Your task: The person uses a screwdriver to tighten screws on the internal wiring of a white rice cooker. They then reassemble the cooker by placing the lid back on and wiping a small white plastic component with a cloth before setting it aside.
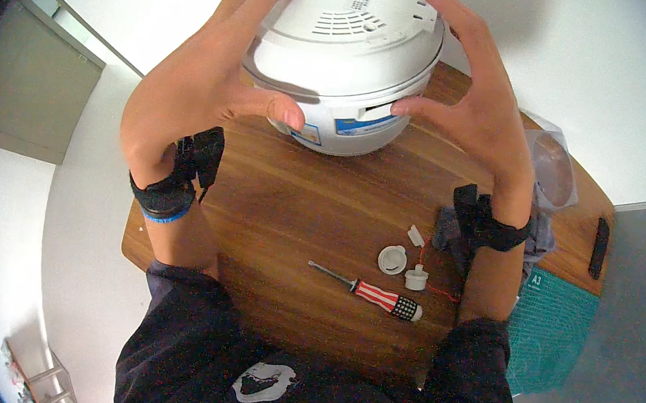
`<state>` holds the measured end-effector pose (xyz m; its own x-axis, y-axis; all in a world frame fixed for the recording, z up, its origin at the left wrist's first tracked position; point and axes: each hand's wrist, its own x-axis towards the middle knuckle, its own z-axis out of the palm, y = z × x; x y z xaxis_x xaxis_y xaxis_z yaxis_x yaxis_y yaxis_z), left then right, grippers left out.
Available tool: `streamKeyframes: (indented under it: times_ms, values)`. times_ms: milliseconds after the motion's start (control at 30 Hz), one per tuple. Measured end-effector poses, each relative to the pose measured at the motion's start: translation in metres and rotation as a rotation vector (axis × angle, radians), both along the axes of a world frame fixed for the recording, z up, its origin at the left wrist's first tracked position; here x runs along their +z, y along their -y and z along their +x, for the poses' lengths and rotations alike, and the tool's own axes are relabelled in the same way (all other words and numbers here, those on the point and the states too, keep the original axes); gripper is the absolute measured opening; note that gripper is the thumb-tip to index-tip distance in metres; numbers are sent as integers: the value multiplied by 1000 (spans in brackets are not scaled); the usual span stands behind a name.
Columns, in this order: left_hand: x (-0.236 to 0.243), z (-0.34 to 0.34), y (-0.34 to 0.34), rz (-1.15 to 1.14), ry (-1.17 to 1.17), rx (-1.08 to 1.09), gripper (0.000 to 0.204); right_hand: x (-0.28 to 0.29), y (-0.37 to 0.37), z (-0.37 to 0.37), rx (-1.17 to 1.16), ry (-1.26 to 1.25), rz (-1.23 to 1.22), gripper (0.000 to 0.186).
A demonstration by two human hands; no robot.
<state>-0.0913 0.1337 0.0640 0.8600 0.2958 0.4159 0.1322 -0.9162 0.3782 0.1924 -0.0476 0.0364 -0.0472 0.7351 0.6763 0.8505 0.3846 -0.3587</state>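
Observation:
A white round appliance (340,69), which looks like a rice cooker turned upside down, is at the far side of the wooden table (290,205). Vent slots and a printed label show on its upper face, and blue stickers on its side. My left hand (201,71) grips its left side, fingers over the vented face and thumb at the front. On the other side my right hand (488,97) holds it, fingertips at the upper rim and thumb by a small tab at the front seam. Whether its underside rests fully on the table is hard to tell.
Nearer me lie a screwdriver (380,295) with a red, white and black handle, a white ring-shaped cap (392,259) and a small white part (416,277) with red wire. To the right are a clear plastic bag (553,171), grey cloth (538,238), a green cutting mat (555,330) and a black bar (600,248).

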Motion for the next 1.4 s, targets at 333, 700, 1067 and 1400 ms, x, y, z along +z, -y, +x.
streamKeyframes:
  times_ms: [333, 700, 1067, 1400]
  values:
    - [13, -7, 4, -92, 22, -141, 87, 16, 19, 17, -45, -87, -160, 95]
    - [10, -5, 3, 75, 51, -34, 65, 9, 16, 13, -69, 27, -54, 96]
    - [1, 21, -12, 27, 186, -36, 53, 6, 16, 20, -77, 58, -58, 97]
    - [6, 30, 50, 35, 159, 70, 59, 10, 25, -16, -234, 139, -18, 92]
